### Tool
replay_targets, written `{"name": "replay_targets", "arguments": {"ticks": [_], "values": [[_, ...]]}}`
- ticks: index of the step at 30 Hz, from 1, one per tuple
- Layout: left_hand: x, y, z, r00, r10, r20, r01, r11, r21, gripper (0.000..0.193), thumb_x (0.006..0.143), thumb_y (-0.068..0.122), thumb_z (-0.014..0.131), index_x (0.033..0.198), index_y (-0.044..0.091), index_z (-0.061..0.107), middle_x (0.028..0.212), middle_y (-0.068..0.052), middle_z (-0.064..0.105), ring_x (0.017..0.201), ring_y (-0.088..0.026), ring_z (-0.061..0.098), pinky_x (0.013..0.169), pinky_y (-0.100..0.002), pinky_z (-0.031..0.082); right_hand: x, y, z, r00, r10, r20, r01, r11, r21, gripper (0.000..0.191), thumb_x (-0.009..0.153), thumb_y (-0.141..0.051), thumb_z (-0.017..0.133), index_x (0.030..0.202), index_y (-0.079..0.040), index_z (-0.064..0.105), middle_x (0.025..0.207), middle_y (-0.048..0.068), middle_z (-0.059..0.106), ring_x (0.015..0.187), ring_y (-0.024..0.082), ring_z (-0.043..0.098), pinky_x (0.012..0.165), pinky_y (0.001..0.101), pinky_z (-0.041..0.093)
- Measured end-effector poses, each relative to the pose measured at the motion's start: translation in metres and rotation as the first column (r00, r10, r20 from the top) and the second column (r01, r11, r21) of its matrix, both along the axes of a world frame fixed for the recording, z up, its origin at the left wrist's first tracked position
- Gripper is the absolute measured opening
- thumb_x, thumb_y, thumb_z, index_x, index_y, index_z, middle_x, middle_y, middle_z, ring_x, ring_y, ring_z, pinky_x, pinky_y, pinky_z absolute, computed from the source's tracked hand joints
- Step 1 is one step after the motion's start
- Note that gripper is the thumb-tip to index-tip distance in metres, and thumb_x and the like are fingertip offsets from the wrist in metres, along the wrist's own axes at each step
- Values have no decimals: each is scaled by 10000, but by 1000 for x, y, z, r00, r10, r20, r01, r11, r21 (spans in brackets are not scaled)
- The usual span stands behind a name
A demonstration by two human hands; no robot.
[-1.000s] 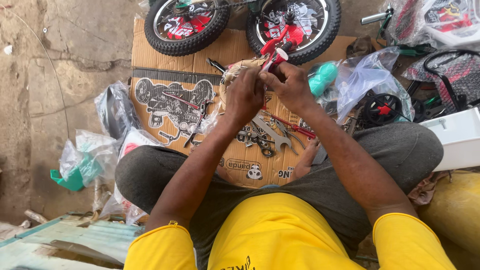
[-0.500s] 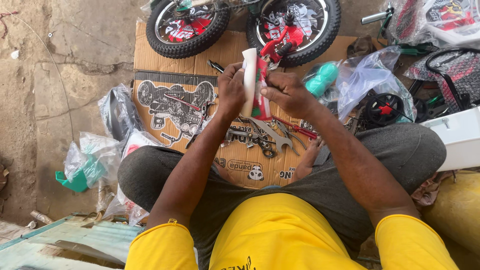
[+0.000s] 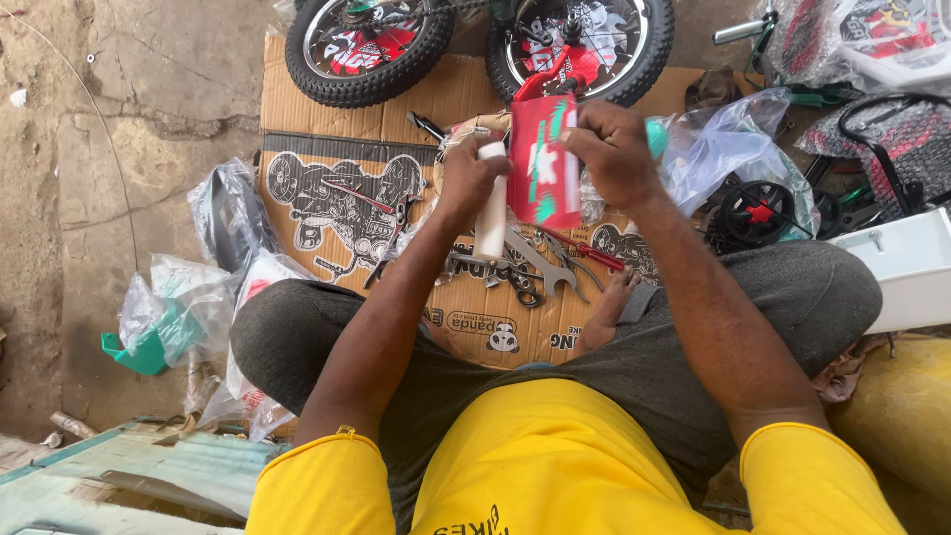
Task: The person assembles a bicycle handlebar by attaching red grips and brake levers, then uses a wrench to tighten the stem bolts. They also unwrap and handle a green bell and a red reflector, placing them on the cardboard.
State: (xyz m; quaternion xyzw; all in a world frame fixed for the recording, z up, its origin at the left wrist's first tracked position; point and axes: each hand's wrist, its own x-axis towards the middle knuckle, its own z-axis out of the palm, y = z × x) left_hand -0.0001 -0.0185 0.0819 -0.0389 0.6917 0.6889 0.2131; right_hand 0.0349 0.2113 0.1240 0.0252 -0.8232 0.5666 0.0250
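I sit cross-legged on the ground over a flattened cardboard sheet (image 3: 327, 109). My left hand (image 3: 471, 178) grips a white foam tube (image 3: 490, 213) held upright. My right hand (image 3: 614, 149) holds the top of a red fabric cover with green and white marks (image 3: 545, 159), which hangs unrolled right next to the tube. Below them, on the cardboard, lie several wrenches (image 3: 535, 263) and red-handled pliers (image 3: 589, 256).
Two small bicycle wheels (image 3: 367, 50) with black tyres lie at the cardboard's far edge. Clear plastic bags (image 3: 723, 149) with parts and a small black wheel (image 3: 758, 213) are on the right, more bags (image 3: 178, 307) on the left. A white box (image 3: 906, 267) sits by my right knee.
The hands have lifted slightly. The red cover, bunched by the tube earlier, has unrolled and now hangs flat from my right hand; the white tube stands clear in my left hand.
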Motion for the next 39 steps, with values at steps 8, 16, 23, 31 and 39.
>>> {"name": "replay_targets", "arguments": {"ticks": [8,16,23,31,39], "values": [[-5,-2,10,954,269,-133,-261,962,75,446,867,35,723,1273,-13,544,1046,-145,689,827,-206,718,683,-351,647,-1,-10,-17,983,145,114,-182,852,490,505,959,-423,782,1218,-9,655,1050,197,658,949,336,657,833,464,521],[-11,9,20,960,205,193,-277,805,524,289,1019,268,520,1171,24,548,881,-113,665,744,-228,676,631,-352,608,16,-76,2,834,188,519,-253,966,56,452,825,-363,776,1133,-53,663,946,103,761,852,207,746,794,372,616],[-4,4,27,954,128,273,-256,820,512,341,1065,330,537,1136,3,604,813,-90,606,679,-200,592,620,-360,552,14,-55,-10,700,371,610,-432,900,-53,478,712,-264,886,1056,2,688,909,93,715,793,185,671,738,346,552],[-7,5,41,969,235,71,-232,777,586,348,1010,303,601,1212,23,561,927,-164,674,811,-265,709,705,-395,624,14,-48,-17,862,331,385,-165,900,-405,665,925,-617,675,1241,-32,654,973,86,706,859,206,683,713,370,548],[-41,47,27,716,606,347,-666,443,601,311,997,245,650,1177,34,509,904,-107,606,746,-245,643,627,-415,581,18,-54,1,906,72,-416,83,936,342,512,946,-292,777,1323,4,596,1134,211,664,1028,375,671,867,468,548]]}}
